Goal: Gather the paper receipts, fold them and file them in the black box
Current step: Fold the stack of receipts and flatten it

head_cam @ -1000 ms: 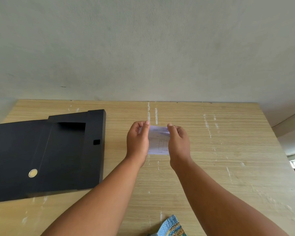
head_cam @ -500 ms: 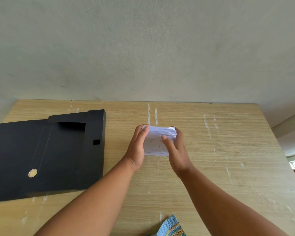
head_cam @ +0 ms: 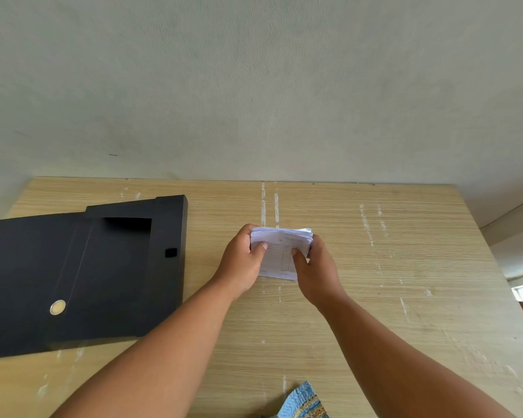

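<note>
A folded wad of white paper receipts (head_cam: 280,251) with printed lines is held above the middle of the wooden table (head_cam: 375,297). My left hand (head_cam: 242,263) grips its left edge, thumb on top. My right hand (head_cam: 317,270) grips its right edge, thumb pressing the printed face. The fold bulges along the wad's far edge. The black box (head_cam: 103,276) lies open on the table's left side, its lid flap spread to the left with a round metal button (head_cam: 57,307). The box sits well to the left of both hands.
A pale plastered wall (head_cam: 254,86) rises straight behind the table's far edge. A blue patterned cloth (head_cam: 302,402) shows at the bottom edge between my forearms. The table's right edge drops off beside a light wall corner (head_cam: 514,236).
The receipts went from held upright between my fingertips to folded over into a thicker wad. Both thumbs now press on its near face, and my hands have closed in on it.
</note>
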The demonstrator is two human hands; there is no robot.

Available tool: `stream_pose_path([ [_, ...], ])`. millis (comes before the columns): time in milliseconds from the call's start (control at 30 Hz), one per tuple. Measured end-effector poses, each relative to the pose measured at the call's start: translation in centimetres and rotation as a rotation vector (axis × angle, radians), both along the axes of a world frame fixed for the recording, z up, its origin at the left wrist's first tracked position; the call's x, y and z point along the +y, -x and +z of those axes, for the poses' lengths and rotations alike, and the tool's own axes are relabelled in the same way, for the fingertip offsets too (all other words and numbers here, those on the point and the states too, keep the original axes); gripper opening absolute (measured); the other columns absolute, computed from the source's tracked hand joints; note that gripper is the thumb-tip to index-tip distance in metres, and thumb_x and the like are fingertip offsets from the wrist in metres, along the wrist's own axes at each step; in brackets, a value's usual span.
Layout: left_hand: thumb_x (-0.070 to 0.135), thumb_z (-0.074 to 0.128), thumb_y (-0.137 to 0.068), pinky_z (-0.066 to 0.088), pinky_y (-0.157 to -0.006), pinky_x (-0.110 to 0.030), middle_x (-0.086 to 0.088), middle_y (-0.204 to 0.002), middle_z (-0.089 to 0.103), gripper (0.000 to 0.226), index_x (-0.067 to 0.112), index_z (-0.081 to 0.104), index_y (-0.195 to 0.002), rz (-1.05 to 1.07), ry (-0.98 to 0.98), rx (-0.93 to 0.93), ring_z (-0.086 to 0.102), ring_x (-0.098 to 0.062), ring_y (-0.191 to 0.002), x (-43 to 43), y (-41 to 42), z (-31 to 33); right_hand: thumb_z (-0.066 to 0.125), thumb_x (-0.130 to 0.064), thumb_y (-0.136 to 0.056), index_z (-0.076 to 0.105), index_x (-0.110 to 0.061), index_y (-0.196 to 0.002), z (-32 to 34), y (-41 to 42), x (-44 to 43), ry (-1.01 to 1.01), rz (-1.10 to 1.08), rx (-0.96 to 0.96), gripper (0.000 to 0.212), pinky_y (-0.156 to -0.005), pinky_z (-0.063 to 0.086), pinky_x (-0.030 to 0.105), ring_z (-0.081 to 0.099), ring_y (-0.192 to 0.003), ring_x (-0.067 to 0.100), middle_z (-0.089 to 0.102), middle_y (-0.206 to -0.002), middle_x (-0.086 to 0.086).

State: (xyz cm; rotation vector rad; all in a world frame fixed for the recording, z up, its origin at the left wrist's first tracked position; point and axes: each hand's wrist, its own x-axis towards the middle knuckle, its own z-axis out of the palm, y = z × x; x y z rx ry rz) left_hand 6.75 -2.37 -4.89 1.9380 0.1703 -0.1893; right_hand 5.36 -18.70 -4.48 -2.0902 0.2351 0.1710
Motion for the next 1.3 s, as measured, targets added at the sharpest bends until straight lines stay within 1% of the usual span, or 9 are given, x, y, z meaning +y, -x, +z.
stream_pose_path([
  [200,0.014,0.06,-0.098,0.052,-0.085,-0.037,-0.002,-0.1,0.074,0.009,0.018,0.062,-0.106,0.007,0.016,-0.079,0.068,-0.021,-0.097,0.4,-0.1,0.2,0.055,-0.018,-0.103,0.056,-0.021,-0.111,-0.2,0.0,0.0,0.001,-0.032,-0.079,0.009,-0.065,0.044,0.015,0.058,-0.081,-0.004,0.062,-0.09,-0.019],
  [433,0.016,0.067,-0.095,0.056,-0.092,-0.037,0.005,-0.103,0.076,0.017,0.019,0.069,-0.112,0.013,-0.115,-0.019,0.07,-0.015,-0.1,0.7,0.5,-1.1,0.059,-0.021,-0.1,0.063,-0.017,-0.12,-2.0,0.1,0.0,0.034,-0.004,-0.023,0.022,-0.069,0.045,0.02,0.064,-0.091,0.014,0.071,-0.102,-0.006],
  [567,0.018,0.067,-0.096,0.055,-0.088,-0.035,0.004,-0.103,0.076,0.021,0.021,0.07,-0.116,-0.008,-0.19,0.004,0.069,-0.018,-0.098,0.6,0.7,-0.7,0.059,-0.02,-0.099,0.065,-0.017,-0.124,-2.3,0.3,0.0,0.026,-0.001,0.009,0.026,-0.079,0.05,0.03,0.066,-0.098,0.017,0.073,-0.107,-0.004],
  [667,0.023,0.073,-0.09,0.057,-0.082,-0.034,0.005,-0.103,0.076,0.02,0.02,0.074,-0.11,0.001,-0.173,0.031,0.07,-0.017,-0.096,0.9,0.5,0.2,0.059,-0.021,-0.099,0.066,-0.016,-0.116,-1.8,0.2,-0.7,0.04,0.032,0.023,0.018,-0.075,0.052,0.032,0.068,-0.094,0.019,0.073,-0.1,-0.002],
  [800,0.023,0.09,-0.073,0.054,-0.075,-0.026,0.006,-0.094,0.074,0.03,0.024,0.072,-0.097,-0.034,-0.073,0.001,0.068,-0.011,-0.087,2.3,0.2,2.0,0.057,-0.024,-0.1,0.064,-0.024,-0.111,0.1,0.0,-2.1,0.109,0.246,0.045,0.012,-0.068,0.048,0.023,0.063,-0.087,0.007,0.07,-0.096,-0.009],
  [867,0.021,0.094,-0.067,0.056,-0.077,-0.028,0.006,-0.093,0.074,0.035,0.026,0.072,-0.094,-0.089,-0.06,-0.011,0.068,-0.012,-0.086,3.0,0.1,2.6,0.057,-0.025,-0.1,0.065,-0.02,-0.108,1.1,-0.3,-2.6,0.162,0.381,0.086,0.012,-0.069,0.048,0.027,0.065,-0.087,0.015,0.071,-0.096,-0.003],
  [967,0.02,0.095,-0.065,0.058,-0.082,-0.026,0.009,-0.092,0.076,0.038,0.027,0.075,-0.096,-0.216,-0.167,-0.043,0.072,-0.007,-0.089,3.1,-0.1,3.2,0.058,-0.024,-0.098,0.058,-0.028,-0.087,2.5,-0.8,-2.8,0.284,0.594,0.14,0.011,-0.062,0.042,0.028,0.059,-0.075,0.016,0.064,-0.083,-0.004],
  [1067,0.018,0.091,-0.071,0.058,-0.073,-0.025,0.011,-0.088,0.077,0.027,0.027,0.075,-0.09,-0.285,-0.2,-0.025,0.072,-0.005,-0.082,2.5,0.1,3.3,0.056,-0.022,-0.098,0.055,-0.026,-0.088,3.3,-1.1,-2.2,0.358,0.691,0.15,0.011,-0.063,0.042,0.028,0.055,-0.076,0.015,0.059,-0.082,-0.007],
  [1300,0.016,0.086,-0.079,0.052,-0.066,-0.029,0.002,-0.081,0.075,0.016,0.017,0.07,-0.085,0.077,0.025,0.029,0.067,-0.011,-0.074,3.8,1.6,1.4,0.071,-0.023,-0.092,0.068,-0.018,-0.086,3.0,-1.3,-3.2,0.133,0.337,0.12,0.008,-0.064,0.049,0.026,0.061,-0.073,0.011,0.068,-0.083,-0.004],
])
